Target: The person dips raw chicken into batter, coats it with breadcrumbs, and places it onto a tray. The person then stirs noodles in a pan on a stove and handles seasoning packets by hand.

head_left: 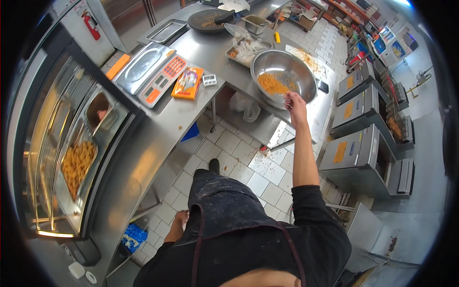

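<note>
Reaching | right hand (296,105) curled at metal bowl (289,63) | left hand (180,219) hanging (both grips unclear)

You stand in commercial kitchen: steel counters (165,122) around you, digital scale (152,74) and food case (105,79) with browned pieces (78,165) at your left, wide metal mixing bowl (306,79) ahead, row of steel appliances (349,165) at right, pale floor tiles (258,184) underfoot, red fire extinguisher (91,26) beyond scale, apron (229,201) on you.

Head-worn fisheye view, facing down
</note>
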A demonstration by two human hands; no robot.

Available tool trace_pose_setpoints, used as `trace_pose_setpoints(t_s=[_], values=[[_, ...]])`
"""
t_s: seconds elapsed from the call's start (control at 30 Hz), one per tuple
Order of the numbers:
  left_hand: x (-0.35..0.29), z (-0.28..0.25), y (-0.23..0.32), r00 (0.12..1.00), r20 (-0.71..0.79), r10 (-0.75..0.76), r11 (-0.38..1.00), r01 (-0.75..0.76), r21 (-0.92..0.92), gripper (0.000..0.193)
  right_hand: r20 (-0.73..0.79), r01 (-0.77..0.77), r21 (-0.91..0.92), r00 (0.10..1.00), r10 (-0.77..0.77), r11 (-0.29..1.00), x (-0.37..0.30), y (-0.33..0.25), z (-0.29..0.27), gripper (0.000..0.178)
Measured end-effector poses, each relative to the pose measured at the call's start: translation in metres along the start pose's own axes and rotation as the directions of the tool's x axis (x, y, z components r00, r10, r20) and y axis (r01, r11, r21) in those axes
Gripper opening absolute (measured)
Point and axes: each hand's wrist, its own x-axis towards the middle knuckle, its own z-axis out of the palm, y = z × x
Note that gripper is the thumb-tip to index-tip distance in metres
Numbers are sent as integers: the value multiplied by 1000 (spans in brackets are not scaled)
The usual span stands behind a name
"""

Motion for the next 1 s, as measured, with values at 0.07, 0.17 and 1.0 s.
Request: trace_pose_setpoints(t_s=[0.07, 0.17, 1.0], values=[[41, -36, 3, 727, -345, 593, 729, -304, 613, 27, 77, -5, -129, 997, 16, 992, 40, -4, 30, 19], [58, -100, 110, 912, -295, -283, 841, 89, -533, 33, 62, 24, -460, 998, 5, 887, 97, -7, 41, 21], [367, -502, 906, 771, -264, 579, 648, -632, -425, 30, -40, -493, -359, 857, 514, 793, 311, 20, -16, 5]])
